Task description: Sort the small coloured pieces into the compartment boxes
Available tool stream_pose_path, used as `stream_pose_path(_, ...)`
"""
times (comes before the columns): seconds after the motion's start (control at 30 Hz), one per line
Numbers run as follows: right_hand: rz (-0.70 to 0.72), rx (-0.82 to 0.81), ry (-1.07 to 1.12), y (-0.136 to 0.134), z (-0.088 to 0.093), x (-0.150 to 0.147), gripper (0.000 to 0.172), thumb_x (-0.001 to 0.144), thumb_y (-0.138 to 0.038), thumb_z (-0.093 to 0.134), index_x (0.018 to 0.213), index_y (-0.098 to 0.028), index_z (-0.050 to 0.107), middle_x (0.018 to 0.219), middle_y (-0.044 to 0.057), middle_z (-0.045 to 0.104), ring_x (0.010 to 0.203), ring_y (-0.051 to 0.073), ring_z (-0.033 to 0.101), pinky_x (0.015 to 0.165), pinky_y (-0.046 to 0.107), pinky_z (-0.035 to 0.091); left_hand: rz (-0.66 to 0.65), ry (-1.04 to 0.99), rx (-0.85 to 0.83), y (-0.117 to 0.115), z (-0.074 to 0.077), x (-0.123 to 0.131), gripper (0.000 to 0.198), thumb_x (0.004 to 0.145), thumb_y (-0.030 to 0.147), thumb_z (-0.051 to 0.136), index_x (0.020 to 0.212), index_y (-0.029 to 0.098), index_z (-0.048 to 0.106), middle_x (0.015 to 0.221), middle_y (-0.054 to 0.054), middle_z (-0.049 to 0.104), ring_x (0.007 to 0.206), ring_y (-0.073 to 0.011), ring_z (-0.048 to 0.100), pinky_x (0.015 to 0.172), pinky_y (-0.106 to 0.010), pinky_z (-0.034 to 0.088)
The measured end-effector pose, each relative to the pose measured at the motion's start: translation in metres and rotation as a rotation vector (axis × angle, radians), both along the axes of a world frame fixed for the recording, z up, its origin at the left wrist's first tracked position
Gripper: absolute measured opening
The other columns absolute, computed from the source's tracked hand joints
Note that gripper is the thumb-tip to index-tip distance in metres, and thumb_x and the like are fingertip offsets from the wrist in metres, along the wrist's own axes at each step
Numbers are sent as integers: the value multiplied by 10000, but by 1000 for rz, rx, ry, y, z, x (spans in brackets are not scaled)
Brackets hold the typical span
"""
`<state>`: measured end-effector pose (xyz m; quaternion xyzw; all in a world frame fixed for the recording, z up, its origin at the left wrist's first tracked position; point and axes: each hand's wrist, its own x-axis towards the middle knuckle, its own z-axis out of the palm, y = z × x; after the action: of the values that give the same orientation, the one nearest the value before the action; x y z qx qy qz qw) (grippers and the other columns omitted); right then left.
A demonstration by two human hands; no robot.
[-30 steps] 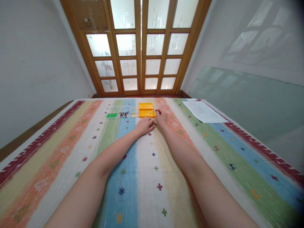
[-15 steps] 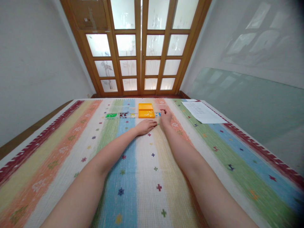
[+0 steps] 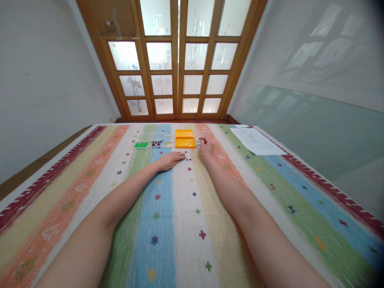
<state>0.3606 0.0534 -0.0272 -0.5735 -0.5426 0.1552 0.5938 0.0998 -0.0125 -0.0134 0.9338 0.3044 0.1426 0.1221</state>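
My left hand (image 3: 171,161) lies flat on the striped cloth with its fingers stretched out to the right, holding nothing visible. Just past its fingertips are a few tiny dark and teal specks (image 3: 188,159), too small to name. My right hand (image 3: 206,149) is raised slightly beside the open orange case (image 3: 185,145), thumb and forefinger pinched together; whatever is between them is too small to see. White bits lie inside the orange case. Partly behind the right hand is a clear box with blue pieces (image 3: 198,143).
Left of the orange case stand clear boxes with green pieces (image 3: 141,145), dark red pieces (image 3: 156,144) and yellow pieces (image 3: 168,144). Printed paper sheets (image 3: 255,141) lie at the right. A striped tablecloth (image 3: 186,224) covers the table, with wooden glass doors (image 3: 177,76) beyond.
My left hand has slid left, away from the right hand, uncovering the tiny specks on the cloth. The right hand has shifted slightly left towards the orange case, still pinched.
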Motion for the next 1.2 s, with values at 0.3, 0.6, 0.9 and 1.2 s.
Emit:
stream_pose_path(0.3,115,-108,47,-20,9,-29,316,806,-309,476,879,-191,761,913,81,767,873,245,660,820,325,482,115,48,26,-19,3,-30,528,1079,385,433,1603,316,441,1685,-52,406,1564,-217,372,1296,-411,252)
stream_pose_path(0.6,605,-258,157,-31,8,-62,209,777,-383,619,818,-221,745,679,-12,645,636,161,574,636,274,439,230,-118,46,-15,-5,-37,458,1018,204,434,1411,240,665,1481,-67,640,1389,-208,565,1225,-414,405)
stream_pose_path(0.9,779,-292,595,-41,19,-65,384,784,-581,713,935,-229,739,806,9,688,690,134,598,662,255,481,223,-128,62,-28,8,-35,327,978,402,628,1238,245,748,1334,-77,711,1282,-260,620,1157,-421,462)
stream_pose_path(1.2,476,-212,455,-27,11,-61,312,796,-519,624,793,-215,690,665,-13,609,586,127,540,584,252,433,285,-125,93,-26,9,-34,233,976,247,564,1101,239,760,1187,-67,733,1155,-239,650,1073,-400,505)
